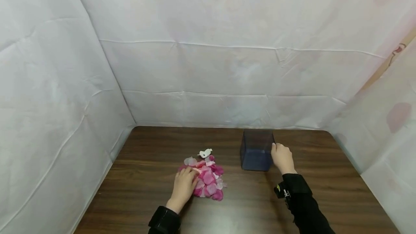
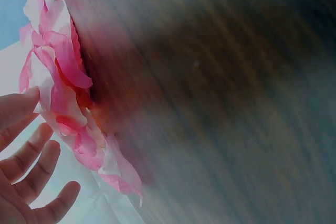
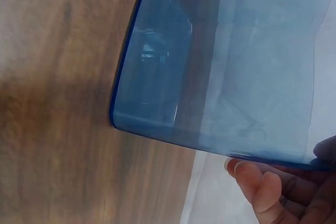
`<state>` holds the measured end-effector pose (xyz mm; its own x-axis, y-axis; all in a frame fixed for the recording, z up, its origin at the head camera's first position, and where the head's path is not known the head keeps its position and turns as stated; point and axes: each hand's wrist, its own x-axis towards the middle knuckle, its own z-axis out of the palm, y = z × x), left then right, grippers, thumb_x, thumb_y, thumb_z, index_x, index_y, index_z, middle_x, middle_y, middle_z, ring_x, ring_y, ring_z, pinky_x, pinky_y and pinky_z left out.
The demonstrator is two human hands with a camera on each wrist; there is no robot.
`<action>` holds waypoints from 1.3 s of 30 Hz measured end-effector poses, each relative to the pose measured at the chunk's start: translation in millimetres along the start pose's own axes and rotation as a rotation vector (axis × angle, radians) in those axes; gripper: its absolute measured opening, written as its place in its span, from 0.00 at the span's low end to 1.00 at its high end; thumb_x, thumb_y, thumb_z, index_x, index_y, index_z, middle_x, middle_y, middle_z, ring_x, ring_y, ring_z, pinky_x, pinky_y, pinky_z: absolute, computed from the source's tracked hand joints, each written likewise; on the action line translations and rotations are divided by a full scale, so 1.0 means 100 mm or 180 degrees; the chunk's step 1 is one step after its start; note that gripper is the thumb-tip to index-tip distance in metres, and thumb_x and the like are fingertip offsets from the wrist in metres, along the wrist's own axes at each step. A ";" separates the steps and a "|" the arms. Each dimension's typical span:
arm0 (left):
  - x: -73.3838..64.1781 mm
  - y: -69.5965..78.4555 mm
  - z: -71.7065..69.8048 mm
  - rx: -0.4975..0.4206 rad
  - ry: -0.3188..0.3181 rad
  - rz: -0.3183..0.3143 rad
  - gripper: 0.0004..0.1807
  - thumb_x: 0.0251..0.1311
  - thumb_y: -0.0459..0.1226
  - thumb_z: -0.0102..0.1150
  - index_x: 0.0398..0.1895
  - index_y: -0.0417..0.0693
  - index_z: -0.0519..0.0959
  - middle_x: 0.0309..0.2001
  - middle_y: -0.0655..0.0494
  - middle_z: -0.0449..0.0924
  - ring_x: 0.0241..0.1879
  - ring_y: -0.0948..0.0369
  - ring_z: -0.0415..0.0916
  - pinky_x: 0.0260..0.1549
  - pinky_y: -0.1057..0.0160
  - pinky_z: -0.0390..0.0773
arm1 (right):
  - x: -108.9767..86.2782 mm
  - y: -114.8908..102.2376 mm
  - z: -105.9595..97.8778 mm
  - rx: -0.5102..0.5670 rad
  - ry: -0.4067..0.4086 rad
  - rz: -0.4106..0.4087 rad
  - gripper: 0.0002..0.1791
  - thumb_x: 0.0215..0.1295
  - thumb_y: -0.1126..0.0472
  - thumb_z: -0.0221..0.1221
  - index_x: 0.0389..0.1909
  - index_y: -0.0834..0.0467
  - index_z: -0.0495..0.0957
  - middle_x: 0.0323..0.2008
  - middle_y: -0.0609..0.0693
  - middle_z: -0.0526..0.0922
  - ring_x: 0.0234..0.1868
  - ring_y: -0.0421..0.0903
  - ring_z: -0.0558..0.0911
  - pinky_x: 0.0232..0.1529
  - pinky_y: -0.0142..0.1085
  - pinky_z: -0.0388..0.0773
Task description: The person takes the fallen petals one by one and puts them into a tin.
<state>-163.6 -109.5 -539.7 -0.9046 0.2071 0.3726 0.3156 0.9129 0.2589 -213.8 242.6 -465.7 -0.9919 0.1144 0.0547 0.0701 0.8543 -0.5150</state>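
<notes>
A loose pile of pink, magenta and white artificial petals [image 1: 208,178] lies on the table. My left hand [image 1: 184,185] is at the pile's left side, where the thumb and index finger pinch a pale petal [image 2: 43,85]; the other fingers are spread loosely. To the right stands a clear blue-tinted plastic box [image 1: 256,154], with nothing visible inside it. Its right wall is gripped by my right hand [image 1: 282,157]. In the right wrist view, the thumb [image 3: 326,149] is at the rim on one side and the curled fingers [image 3: 257,182] are on the other.
Just behind the petals lies a small white bird-shaped piece [image 1: 205,153]. The dark wood-grain table [image 1: 146,154] is bounded by white cloth [image 1: 201,68] at the back and both sides.
</notes>
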 end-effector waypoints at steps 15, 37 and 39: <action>0.06 -0.04 -0.11 0.0142 0.0485 0.0185 0.04 0.48 0.38 0.68 0.28 0.50 0.85 0.29 0.57 0.84 0.30 0.57 0.75 0.32 0.55 0.72 | -0.31 -0.07 0.07 -0.0005 0.0212 -0.0045 0.22 0.74 0.61 0.36 0.35 0.74 0.74 0.30 0.70 0.79 0.37 0.69 0.78 0.36 0.56 0.73; 0.16 0.03 -0.28 -0.0258 0.0384 -0.0158 0.03 0.50 0.34 0.68 0.27 0.45 0.83 0.26 0.55 0.83 0.27 0.61 0.72 0.26 0.63 0.74 | -0.32 -0.14 -0.14 0.0023 -0.0428 0.0081 0.19 0.73 0.57 0.40 0.23 0.61 0.66 0.15 0.49 0.58 0.17 0.44 0.59 0.23 0.37 0.56; 0.16 0.04 -0.30 -0.0253 0.0380 -0.0168 0.04 0.50 0.36 0.69 0.26 0.46 0.82 0.25 0.56 0.82 0.26 0.61 0.72 0.25 0.64 0.73 | -0.30 -0.15 -0.13 -0.0071 -0.0441 0.0070 0.19 0.73 0.57 0.40 0.24 0.61 0.67 0.15 0.49 0.58 0.17 0.44 0.60 0.23 0.37 0.56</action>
<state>-167.9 -113.1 -506.1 -0.8816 0.1118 0.4586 0.2944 0.8897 0.3491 -183.5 232.9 -448.5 -0.9951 0.0634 -0.0760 0.0929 0.8635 -0.4957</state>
